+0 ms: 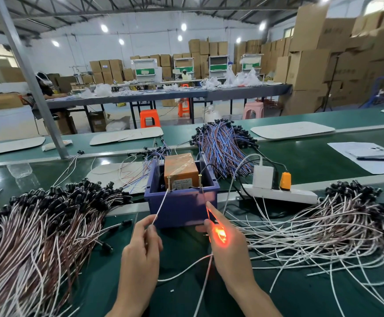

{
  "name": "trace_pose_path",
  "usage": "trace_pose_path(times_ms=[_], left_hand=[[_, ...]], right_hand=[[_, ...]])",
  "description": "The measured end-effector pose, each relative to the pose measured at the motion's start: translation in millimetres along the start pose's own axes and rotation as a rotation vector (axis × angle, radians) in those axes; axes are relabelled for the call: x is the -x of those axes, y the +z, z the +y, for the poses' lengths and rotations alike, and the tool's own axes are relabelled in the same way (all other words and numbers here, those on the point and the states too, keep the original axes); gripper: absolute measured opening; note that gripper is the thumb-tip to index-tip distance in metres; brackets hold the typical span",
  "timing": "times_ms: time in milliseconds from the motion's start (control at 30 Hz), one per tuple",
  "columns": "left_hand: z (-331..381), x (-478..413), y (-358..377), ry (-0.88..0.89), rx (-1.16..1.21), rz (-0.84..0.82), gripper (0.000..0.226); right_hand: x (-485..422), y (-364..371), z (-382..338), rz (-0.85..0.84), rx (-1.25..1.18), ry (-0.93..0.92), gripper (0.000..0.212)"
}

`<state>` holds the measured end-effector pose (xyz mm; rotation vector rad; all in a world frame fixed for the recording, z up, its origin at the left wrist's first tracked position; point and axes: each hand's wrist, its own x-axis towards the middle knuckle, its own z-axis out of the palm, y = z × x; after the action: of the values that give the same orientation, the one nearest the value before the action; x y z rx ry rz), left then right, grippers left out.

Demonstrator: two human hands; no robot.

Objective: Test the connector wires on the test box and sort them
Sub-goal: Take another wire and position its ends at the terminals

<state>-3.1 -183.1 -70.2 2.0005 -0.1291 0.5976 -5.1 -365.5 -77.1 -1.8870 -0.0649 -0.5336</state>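
- The left hand [140,250] pinches a white wire [161,205].
- The right hand [230,245] holds a connector [219,234] that glows red.
- The blue test box [181,207] sits just past both hands.

A single wide-angle camera, worn on the person's head, looks forward and down across a green workbench [312,161]. It sits close above the left hand [140,250] and right hand [231,248], near enough to show the connector wire [161,205] they hold; both forearms enter from the bottom edge. The blue test box [181,208] lies dead ahead, just beyond the fingertips. The broad lens also takes in wire piles [37,225] at either side and, far behind, long tables [163,94], stacked cartons [312,65] and the roof. Straight lines bow near the edges.
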Motion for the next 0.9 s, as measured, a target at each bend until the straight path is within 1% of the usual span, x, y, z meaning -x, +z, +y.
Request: trace_pose_path(times_ms=[467, 900], left_hand=[[1.2, 0.3, -0.1, 0.008, 0.007, -0.012, 0.028], [-1.1, 0.3, 0.0, -0.002, 0.011, -0.017, 0.025]], right_hand=[[-2.0, 1.7, 5.3, -0.045, -0.028, 0.009, 0.039], [-1.0, 0.6, 2.8, -0.038, -0.031, 0.001, 0.038]])
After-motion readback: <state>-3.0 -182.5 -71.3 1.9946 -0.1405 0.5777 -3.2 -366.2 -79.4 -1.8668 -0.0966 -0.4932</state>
